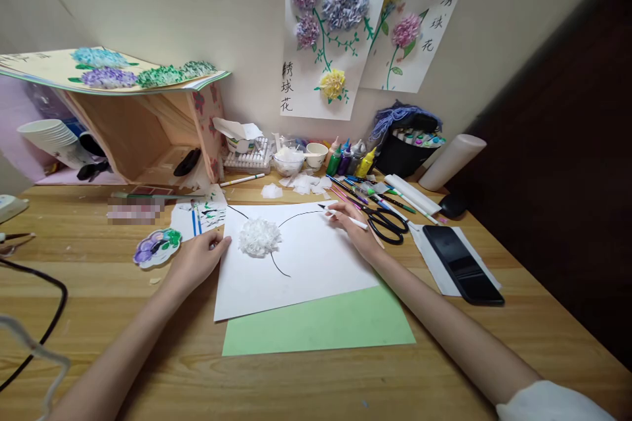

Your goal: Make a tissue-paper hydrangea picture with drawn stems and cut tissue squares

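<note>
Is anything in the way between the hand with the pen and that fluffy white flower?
Nothing visible is. Between the right hand, holding a white pen, and the fluffy white flower there is only the flat white sheet, crossed by a thin black curved line. The scissors lie on the hand's other side.

Top sheet (316, 283) mid-table (345, 385), on a second sheet (320, 329) that sticks out on the near side. Flower (260, 237) on top sheet's left half. Left hand (205, 253) at its left edge, right hand (353, 227) at its far right corner, pen (351, 218) in it. Palette (157, 248) just left of left hand; box (143, 138) behind, stacked cups (49, 141) on box's left. Behind top sheet: paper scraps (303, 182), then bowl (289, 161), bottles (350, 159) to bowl's right, pen holder (407, 154) right of those. Scissors (381, 216) just right of right hand, phone (464, 263) farther right, on paper. Two posters (326, 52) on back wall (197, 0), left overlapping right.
</note>
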A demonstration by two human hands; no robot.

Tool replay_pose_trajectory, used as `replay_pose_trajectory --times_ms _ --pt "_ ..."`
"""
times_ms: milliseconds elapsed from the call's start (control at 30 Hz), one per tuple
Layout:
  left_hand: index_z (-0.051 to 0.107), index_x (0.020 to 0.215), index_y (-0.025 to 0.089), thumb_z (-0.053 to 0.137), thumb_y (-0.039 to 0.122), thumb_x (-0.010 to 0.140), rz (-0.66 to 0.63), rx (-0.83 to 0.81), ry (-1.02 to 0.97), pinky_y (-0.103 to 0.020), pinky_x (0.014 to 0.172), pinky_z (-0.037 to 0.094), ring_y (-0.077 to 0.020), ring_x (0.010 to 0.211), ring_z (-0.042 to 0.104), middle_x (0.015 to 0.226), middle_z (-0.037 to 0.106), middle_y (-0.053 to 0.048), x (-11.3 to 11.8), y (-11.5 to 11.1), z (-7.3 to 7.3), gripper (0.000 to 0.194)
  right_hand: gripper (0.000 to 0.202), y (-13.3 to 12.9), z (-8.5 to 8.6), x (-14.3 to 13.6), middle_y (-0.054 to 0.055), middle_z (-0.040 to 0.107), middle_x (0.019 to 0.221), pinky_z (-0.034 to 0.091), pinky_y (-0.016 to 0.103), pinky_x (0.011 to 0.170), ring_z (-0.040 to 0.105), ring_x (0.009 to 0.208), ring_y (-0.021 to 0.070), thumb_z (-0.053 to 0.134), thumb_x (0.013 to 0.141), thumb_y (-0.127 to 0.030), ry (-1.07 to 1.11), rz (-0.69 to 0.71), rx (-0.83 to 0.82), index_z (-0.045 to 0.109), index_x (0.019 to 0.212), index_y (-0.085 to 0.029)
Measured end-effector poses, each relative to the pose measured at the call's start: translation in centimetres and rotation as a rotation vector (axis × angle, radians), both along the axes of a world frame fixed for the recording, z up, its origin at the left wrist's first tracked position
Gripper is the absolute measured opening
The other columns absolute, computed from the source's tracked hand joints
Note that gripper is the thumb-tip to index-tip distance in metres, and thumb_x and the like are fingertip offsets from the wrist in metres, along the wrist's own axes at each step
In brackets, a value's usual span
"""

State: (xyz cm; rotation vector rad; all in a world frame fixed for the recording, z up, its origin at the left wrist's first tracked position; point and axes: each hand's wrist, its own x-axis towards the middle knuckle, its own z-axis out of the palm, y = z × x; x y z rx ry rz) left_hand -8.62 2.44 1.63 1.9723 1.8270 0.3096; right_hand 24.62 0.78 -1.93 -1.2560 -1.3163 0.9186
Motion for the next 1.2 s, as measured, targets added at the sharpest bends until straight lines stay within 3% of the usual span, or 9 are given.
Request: replay_pose_trajectory --times_ms 167,300,433,767,1200 --pt "0.055 0.071 0.02 0.038 0.046 0.081 -0.006 0.012 0.037 -0.026 0.058 0.033 -0.0229 0.075 0.059 0.079 0.067 -0.005 0.7 -0.4 -0.3 0.033 0.027 1.7 -0.2 -1.4 0.003 0.06 0.095 0.045 0.03 0.07 0.055 0.072 0.0133 0.052 0.08 -0.035 -0.054 0.165 0.01 0.059 0.1 -0.019" --pt "0.055 0.071 0.02 0.037 0.045 0.082 -0.004 0.009 0.058 -0.027 0.057 0.032 -0.0229 0.074 0.058 0.078 0.066 -0.005 0.9 -0.5 -0.4 0.033 0.016 3.4 -0.9 -1.7 0.001 0.06 0.076 0.042 0.026 0.06 0.054 0.064 0.0123 0.054 0.077 -0.032 -0.044 0.196 -0.041 0.059 0.085 -0.018" --pt "0.054 0.07 0.02 0.038 0.045 0.082 0.008 0.006 0.065 -0.027 0.056 0.031 -0.0226 0.073 0.059 0.077 0.066 -0.005 1.0 -0.6 -0.4 0.032 0.014 3.8 -1.1 -2.0 0.001 0.061 0.073 0.043 0.027 0.062 0.057 0.067 0.0142 0.059 0.073 -0.03 -0.052 0.209 -0.061 0.057 0.081 -0.019" --pt "0.055 0.071 0.021 0.039 0.049 0.081 0.039 -0.022 0.084 -0.025 0.054 0.031 -0.0225 0.073 0.059 0.076 0.066 -0.004 1.1 -0.5 -0.3 0.034 0.01 2.7 -0.1 -1.5 0.0 0.059 0.077 0.04 0.027 0.065 0.056 0.072 0.0151 0.058 0.074 -0.028 -0.121 0.28 -0.053 0.056 0.077 -0.018" --pt "0.058 0.074 0.022 0.039 0.05 0.08 0.05 -0.031 0.116 -0.025 0.054 0.032 -0.0223 0.073 0.059 0.076 0.066 -0.003 1.1 -0.3 -0.5 0.035 0.014 -1.0 0.1 3.8 0.003 0.062 0.077 0.043 0.029 0.065 0.058 0.072 0.017 0.059 0.077 -0.032 -0.216 0.287 -0.086 0.059 0.08 -0.018"
